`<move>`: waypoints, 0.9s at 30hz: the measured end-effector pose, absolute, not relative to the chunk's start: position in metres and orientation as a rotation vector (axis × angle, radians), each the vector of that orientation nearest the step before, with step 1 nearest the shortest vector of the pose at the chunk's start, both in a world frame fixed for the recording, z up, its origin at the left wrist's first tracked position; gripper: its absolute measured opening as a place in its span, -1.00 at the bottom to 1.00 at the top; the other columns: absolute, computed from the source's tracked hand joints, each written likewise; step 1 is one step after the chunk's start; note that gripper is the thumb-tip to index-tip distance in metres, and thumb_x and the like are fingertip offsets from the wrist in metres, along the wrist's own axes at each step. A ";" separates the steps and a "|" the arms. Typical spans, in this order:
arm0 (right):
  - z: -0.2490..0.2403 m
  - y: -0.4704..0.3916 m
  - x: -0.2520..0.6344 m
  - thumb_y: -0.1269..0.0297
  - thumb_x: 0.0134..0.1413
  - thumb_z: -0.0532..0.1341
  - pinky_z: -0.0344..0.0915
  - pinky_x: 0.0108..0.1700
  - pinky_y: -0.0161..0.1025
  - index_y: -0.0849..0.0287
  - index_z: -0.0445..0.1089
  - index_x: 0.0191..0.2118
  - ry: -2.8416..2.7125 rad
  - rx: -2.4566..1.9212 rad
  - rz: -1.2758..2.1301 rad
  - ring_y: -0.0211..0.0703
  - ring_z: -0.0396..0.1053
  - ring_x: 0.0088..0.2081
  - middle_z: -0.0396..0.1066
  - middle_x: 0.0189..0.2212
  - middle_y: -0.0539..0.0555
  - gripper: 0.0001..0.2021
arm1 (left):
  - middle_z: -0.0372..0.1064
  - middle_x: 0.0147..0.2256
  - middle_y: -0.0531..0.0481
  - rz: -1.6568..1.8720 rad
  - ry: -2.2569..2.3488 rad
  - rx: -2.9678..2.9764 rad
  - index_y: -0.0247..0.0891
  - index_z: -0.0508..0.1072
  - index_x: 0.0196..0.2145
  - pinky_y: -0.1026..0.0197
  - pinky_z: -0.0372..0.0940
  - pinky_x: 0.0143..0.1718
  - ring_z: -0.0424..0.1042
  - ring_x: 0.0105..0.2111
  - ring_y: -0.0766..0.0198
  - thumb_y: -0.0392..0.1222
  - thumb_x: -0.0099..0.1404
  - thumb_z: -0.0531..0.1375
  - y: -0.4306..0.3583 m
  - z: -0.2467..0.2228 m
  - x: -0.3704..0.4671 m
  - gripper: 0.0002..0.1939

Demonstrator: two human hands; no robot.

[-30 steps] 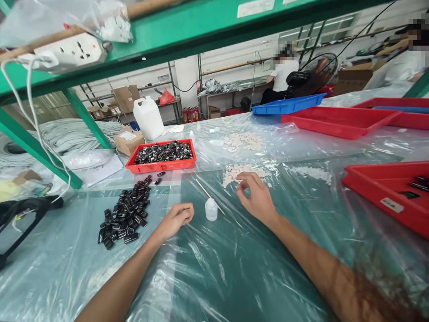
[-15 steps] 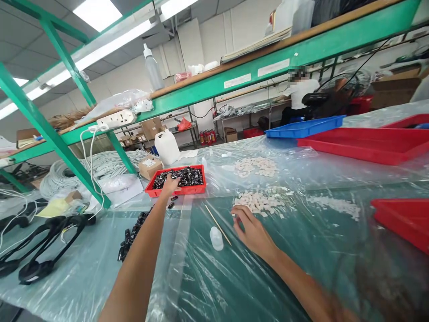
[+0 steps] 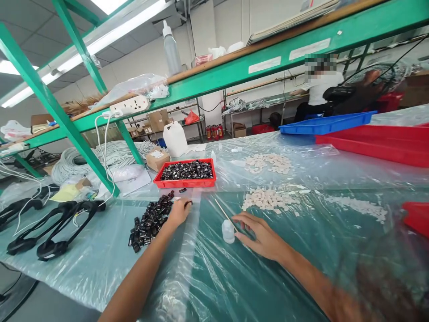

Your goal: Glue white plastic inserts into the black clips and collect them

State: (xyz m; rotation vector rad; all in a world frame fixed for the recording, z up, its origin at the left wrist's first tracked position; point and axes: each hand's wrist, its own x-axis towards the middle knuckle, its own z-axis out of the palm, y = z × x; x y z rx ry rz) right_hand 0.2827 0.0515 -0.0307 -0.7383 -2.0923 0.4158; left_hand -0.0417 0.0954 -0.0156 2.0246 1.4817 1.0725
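My left hand (image 3: 180, 211) is closed on a small black piece (image 3: 189, 202), just right of a heap of black pieces (image 3: 150, 220) on the plastic-covered table. Beyond it stands a red tray (image 3: 185, 183) full of similar black pieces. My right hand (image 3: 256, 232) has its thumb and fingers apart, beside a small translucent bottle (image 3: 228, 231). A thin wooden stick (image 3: 221, 209) lies behind the bottle, its near end close to my right fingertips; whether they touch it is unclear. Small pale pieces (image 3: 266, 199) lie in a pile beyond my right hand.
Further pale piles (image 3: 268, 163) lie behind. A blue tray (image 3: 328, 124) and red trays (image 3: 372, 144) are at the right. A white jug (image 3: 175, 139) and a cardboard box (image 3: 157, 158) stand behind the black pieces. Black headband-like items (image 3: 63, 228) lie left. A person (image 3: 321, 87) sits in the background.
My left hand has come back from the red tray to beside the black heap, holding a black piece. My right hand has moved from the pale pile toward the bottle. The view has shifted.
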 end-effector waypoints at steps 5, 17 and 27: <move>-0.039 0.048 0.270 0.17 0.11 0.33 0.57 -0.31 -0.13 -0.02 0.44 -0.03 -2.086 -0.849 0.604 -0.10 0.54 -0.34 0.56 -0.30 0.01 -0.71 | 0.51 -0.29 -0.01 1.043 1.245 1.919 -0.29 0.45 -0.07 0.20 0.52 -0.38 0.52 -0.40 0.31 0.06 0.48 0.19 0.063 -0.032 -0.010 -0.67; -0.025 0.034 0.267 0.21 0.22 0.26 0.57 -0.08 -0.10 0.02 0.39 0.08 -1.975 -0.935 0.560 -0.05 0.54 -0.06 0.53 -0.07 0.14 -0.68 | 0.55 -0.24 -0.06 1.153 1.044 1.906 -0.22 0.39 -0.13 0.13 0.53 -0.17 0.59 -0.25 0.21 -0.07 0.47 0.18 0.034 -0.025 0.021 -0.84; -0.012 0.021 0.263 0.37 0.18 0.29 0.56 -0.18 -0.18 -0.01 0.38 0.15 -2.076 -0.832 0.206 -0.08 0.56 -0.09 0.51 -0.06 0.12 -0.58 | 0.52 -0.11 -0.08 1.288 0.933 2.409 -0.19 0.41 -0.01 0.14 0.42 -0.07 0.50 -0.10 0.21 -0.31 0.50 0.14 0.027 -0.019 0.019 -0.85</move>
